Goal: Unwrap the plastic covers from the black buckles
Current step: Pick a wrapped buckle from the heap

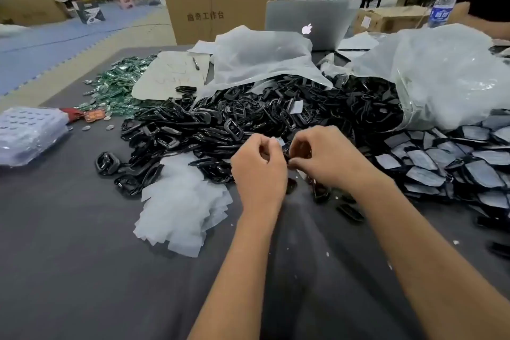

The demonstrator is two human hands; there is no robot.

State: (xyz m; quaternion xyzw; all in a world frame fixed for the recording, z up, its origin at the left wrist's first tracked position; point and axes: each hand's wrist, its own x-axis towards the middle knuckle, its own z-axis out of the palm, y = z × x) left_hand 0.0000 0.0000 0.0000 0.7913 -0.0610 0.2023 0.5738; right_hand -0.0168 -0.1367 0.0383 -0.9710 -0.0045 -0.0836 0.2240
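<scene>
Left hand and right hand pinch one buckle between them. Cover shows at fingertips. Buckle heap lies behind.

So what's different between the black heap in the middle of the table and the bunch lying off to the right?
The middle heap of buckles is bare, glossy black and open-framed; the right-hand buckles each show a pale grey cover across the face. The middle heap is tangled and mounded, spilling from a plastic bag; the right-hand ones lie flatter, overlapping like tiles. Both look like the same black buckles, resting on the dark table.
</scene>
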